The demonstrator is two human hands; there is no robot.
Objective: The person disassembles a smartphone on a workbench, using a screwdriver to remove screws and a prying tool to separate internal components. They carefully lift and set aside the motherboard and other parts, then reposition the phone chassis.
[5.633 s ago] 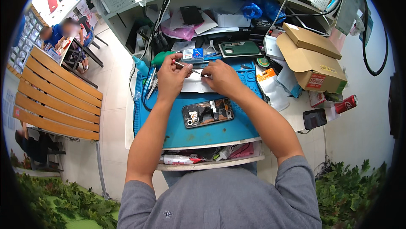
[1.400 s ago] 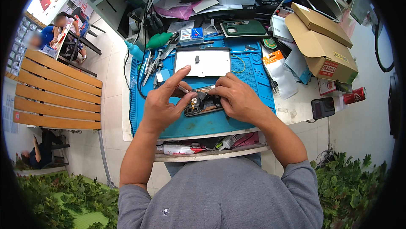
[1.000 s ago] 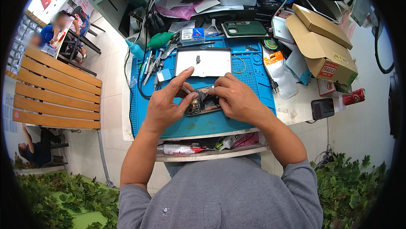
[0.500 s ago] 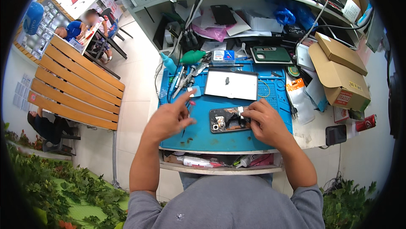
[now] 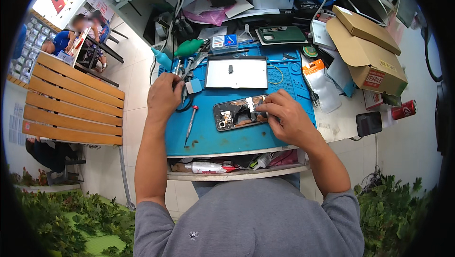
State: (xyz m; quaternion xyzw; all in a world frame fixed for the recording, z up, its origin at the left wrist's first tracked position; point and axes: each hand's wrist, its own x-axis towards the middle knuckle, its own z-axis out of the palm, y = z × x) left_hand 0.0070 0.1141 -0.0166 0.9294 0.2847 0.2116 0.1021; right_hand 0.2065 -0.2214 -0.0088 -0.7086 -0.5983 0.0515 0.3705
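An opened smartphone [image 5: 227,111] lies on the blue work mat [image 5: 213,139], its inner parts and a black flap showing. My right hand [image 5: 288,117] is closed at the phone's right end, fingertips against the edge and the inner parts. My left hand [image 5: 163,95] is at the mat's left side with curled fingers among a bunch of slim tools [image 5: 186,70]; what the fingertips grip is hidden. Beside it are a small light-blue block [image 5: 193,86] and a red-ended screwdriver [image 5: 191,125] lying on the mat. Behind the phone, a white-lined tray [image 5: 237,78] bears a small black part.
A teal bottle [image 5: 162,59], a green air blower [image 5: 189,47] and a green phone case [image 5: 281,34] stand along the back. To the right are cardboard boxes [image 5: 365,53], a dark phone [image 5: 368,124] and a red can [image 5: 403,110]. An open drawer [image 5: 222,175] sits below the front edge.
My left hand has moved away from the phone, left and back to the tools, its pointing finger now curled. The right hand stays at the phone. The whole view has shifted.
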